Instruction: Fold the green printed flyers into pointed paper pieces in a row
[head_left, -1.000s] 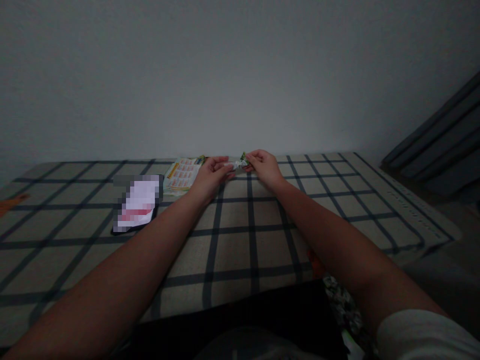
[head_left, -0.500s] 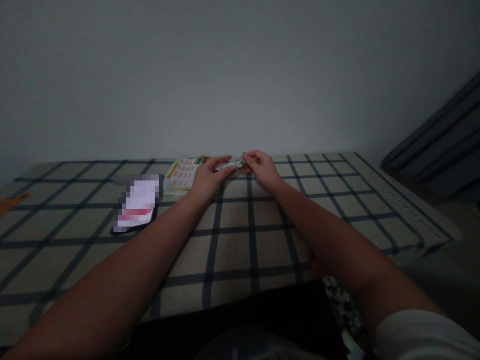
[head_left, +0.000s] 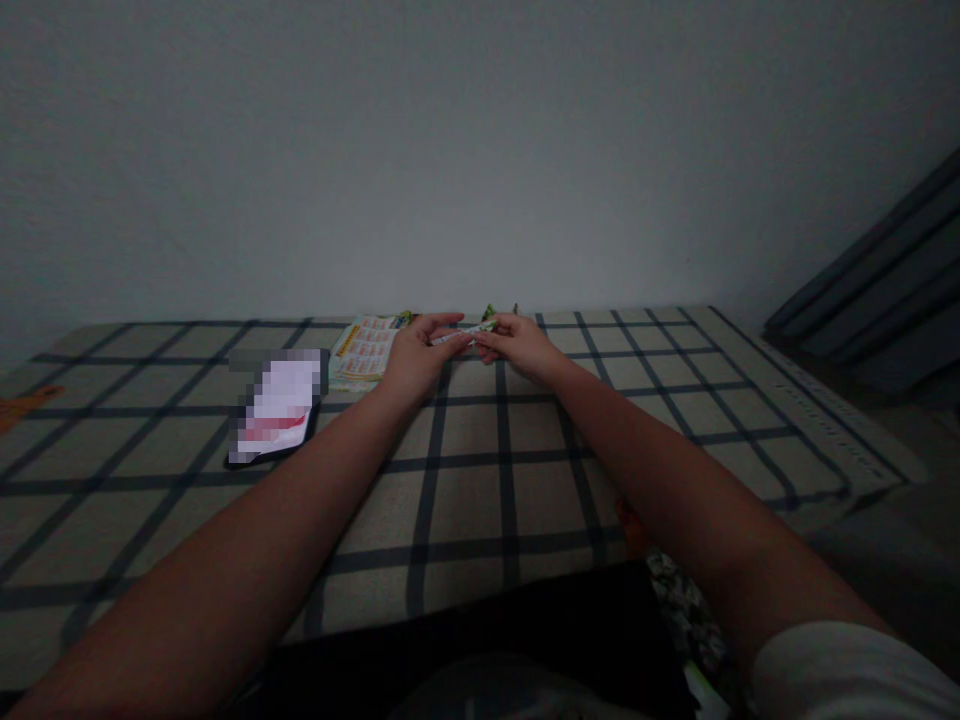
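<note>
Since half a second ago the right hand [head_left: 517,342] has come in toward the left hand [head_left: 412,355] and a little nearer the wearer, so the thumb tips all but meet; a green corner of the small wrapper [head_left: 486,326] now sticks up beyond the right fingers. The phone and printed packet stay put. Nearest is a white sleeve [head_left: 840,660] on the right arm. Farther off, the phone [head_left: 281,405] lies left of the left forearm, its screen pixelated beyond reading. Lettering along the right side of the checked cloth [head_left: 465,480] is too blurred to make out. Near the far edge, both hands pinch the wrapper between thumb and fingers, its print too small to read. Just left lies the printed packet [head_left: 366,350], with reddish rows and a yellow block, illegible, before the pale wall [head_left: 480,150]
</note>
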